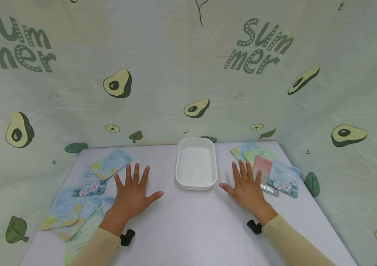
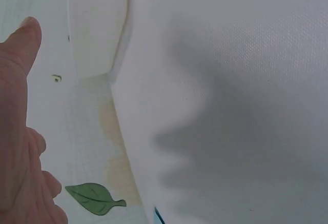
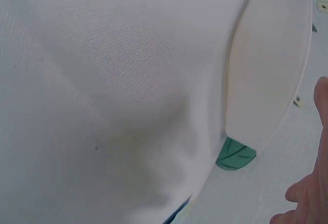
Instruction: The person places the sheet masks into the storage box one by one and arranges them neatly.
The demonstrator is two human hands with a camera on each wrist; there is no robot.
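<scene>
1. Head view: left hand (image 1: 131, 196) and right hand (image 1: 247, 190) are holding fingers spread (palms down).
2. White tray (image 1: 196, 162) is sitting between them.
3. Left packets (image 1: 65, 207) are lying beside the fingers, right packets (image 1: 285, 177) partly behind.

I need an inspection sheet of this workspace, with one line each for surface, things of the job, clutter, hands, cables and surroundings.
Surface: white tabletop, shadowed near the hands.
Job's things: white rounded-rectangular tray at the far middle; blue and green left packets, partly overlapping; right packets overlapping, in blue, green, pink and silver.
Clutter: nothing seen besides these.
Hands: left hand and right hand have fingers spread and hold nothing; whether the right touches its packets cannot be told.
Cables: nothing seen.
Surroundings: backdrop printed with avocados, leaves, flowers and "Summer".
</scene>
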